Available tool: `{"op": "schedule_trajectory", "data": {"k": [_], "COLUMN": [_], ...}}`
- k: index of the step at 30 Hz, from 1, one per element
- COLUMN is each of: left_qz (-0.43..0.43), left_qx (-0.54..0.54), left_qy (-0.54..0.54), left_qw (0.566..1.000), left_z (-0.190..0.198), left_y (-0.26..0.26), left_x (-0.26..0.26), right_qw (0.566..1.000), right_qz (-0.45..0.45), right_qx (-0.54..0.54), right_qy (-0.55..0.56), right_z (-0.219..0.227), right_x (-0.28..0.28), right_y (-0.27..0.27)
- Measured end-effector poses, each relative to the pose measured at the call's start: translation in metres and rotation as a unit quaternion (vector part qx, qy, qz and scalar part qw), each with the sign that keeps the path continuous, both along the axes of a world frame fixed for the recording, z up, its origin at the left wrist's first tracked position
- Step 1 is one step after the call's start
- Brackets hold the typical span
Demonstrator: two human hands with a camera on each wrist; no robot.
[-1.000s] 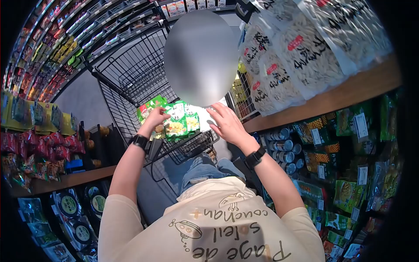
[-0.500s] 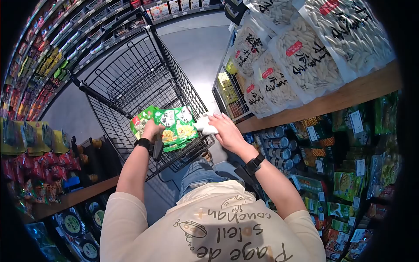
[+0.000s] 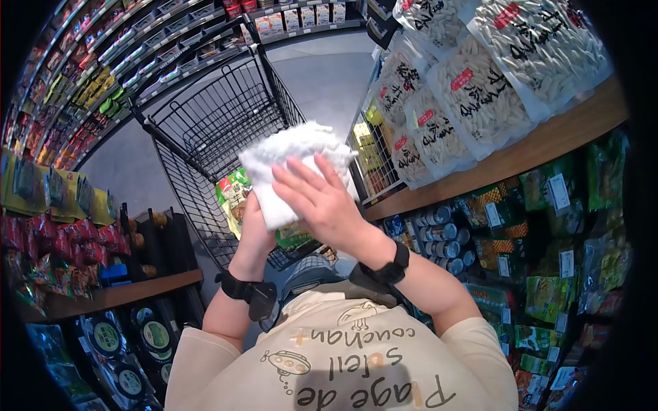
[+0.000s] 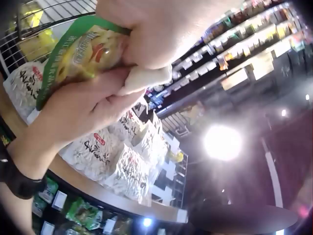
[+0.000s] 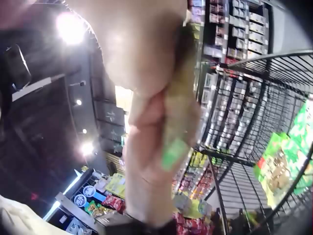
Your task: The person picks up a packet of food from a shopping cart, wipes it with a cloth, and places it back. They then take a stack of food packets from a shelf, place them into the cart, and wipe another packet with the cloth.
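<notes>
I see a crumpled white cloth (image 3: pixel 291 164) raised above the black wire shopping cart (image 3: pixel 212 130), sandwiched between both palms, probably to fold or wipe with it; my right hand (image 3: pixel 322 198) lies flat over it, fingers straight, pointing to eleven o'clock; my left hand (image 3: pixel 255 222) presses from beneath, its grip hidden; green snack packets (image 3: pixel 233 195) lie in the cart at six o'clock of the cloth.

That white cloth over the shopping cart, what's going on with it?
A person in a shop aisle holds a white cloth up between both hands above a wire shopping cart. The right hand lies flat on it, fingers spread. The left hand is under it and also grips a green snack packet. More green packets lie in the cart.
</notes>
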State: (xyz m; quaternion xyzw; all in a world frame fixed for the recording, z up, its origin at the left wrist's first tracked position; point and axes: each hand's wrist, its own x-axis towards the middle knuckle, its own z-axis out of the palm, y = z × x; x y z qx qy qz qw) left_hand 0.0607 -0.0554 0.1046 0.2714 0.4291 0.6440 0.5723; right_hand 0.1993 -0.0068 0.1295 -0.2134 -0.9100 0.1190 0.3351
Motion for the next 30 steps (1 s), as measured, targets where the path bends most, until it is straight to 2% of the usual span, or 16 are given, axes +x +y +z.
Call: {"op": "schedule_trajectory", "data": {"k": [3, 7, 9, 10, 13, 15, 17, 21, 22, 23, 24, 25, 26, 27, 29, 30], "left_qz": [0.010, 0.065, 0.080, 0.080, 0.114, -0.054, -0.111, -0.217, -0.252, -0.254, -0.064, 0.129, 0.130, 0.006, -0.239, -0.264], "left_qx": [0.000, 0.076, 0.124, 0.125, 0.105, 0.100, 0.080, 0.074, 0.097, 0.096, 0.020, -0.056, -0.056, 0.008, 0.135, 0.228], "left_qy": [-0.091, 0.010, 0.029, 0.031, -0.043, -0.314, -0.500, -0.462, -0.506, -0.505, -0.451, -0.375, -0.374, -0.404, -0.437, -0.459], "left_qw": [0.996, 0.995, 0.989, 0.988, 0.987, 0.943, 0.855, 0.857, 0.819, 0.819, 0.890, 0.916, 0.916, 0.915, 0.856, 0.817], "left_z": [-0.003, -0.001, 0.005, 0.013, 0.020, -0.002, -0.004, 0.002, 0.005, 0.012, 0.036, 0.049, 0.033, 0.000, -0.051, -0.052], "left_y": [-0.002, 0.003, 0.006, 0.007, 0.009, 0.011, 0.013, 0.008, 0.004, -0.002, -0.009, -0.013, -0.009, 0.002, 0.021, 0.029], "left_x": [-0.001, -0.005, -0.010, -0.007, 0.001, -0.008, 0.003, 0.026, 0.028, 0.034, 0.046, 0.051, 0.045, 0.031, 0.011, 0.020], "right_qw": [0.999, 0.998, 0.980, 0.891, 0.781, 0.783, 0.786, 0.866, 0.925, 0.964, 0.975, 0.984, 0.991, 0.993, 0.993, 0.993], "right_qz": [0.008, 0.059, 0.025, -0.004, -0.046, -0.034, -0.032, 0.012, -0.010, -0.032, -0.022, -0.012, 0.032, 0.075, 0.111, 0.111], "right_qx": [0.033, 0.005, -0.194, -0.437, -0.476, -0.445, -0.432, -0.332, -0.214, -0.092, -0.065, -0.038, -0.010, 0.020, -0.002, 0.000], "right_qy": [-0.006, -0.010, 0.045, 0.123, 0.402, 0.434, 0.442, 0.373, 0.315, 0.249, 0.213, 0.176, 0.133, 0.089, 0.041, 0.040], "right_z": [-0.004, -0.019, -0.028, -0.017, -0.008, 0.015, 0.034, 0.062, 0.059, 0.052, 0.042, 0.031, 0.022, 0.014, 0.003, -0.001], "right_x": [0.014, 0.039, 0.054, 0.062, 0.068, 0.071, 0.060, 0.018, 0.005, -0.006, -0.018, -0.025, -0.026, -0.027, -0.021, -0.017], "right_y": [-0.014, -0.021, -0.023, -0.026, -0.015, -0.006, -0.002, -0.003, 0.000, 0.003, -0.003, -0.014, -0.026, -0.039, -0.060, -0.062]}}
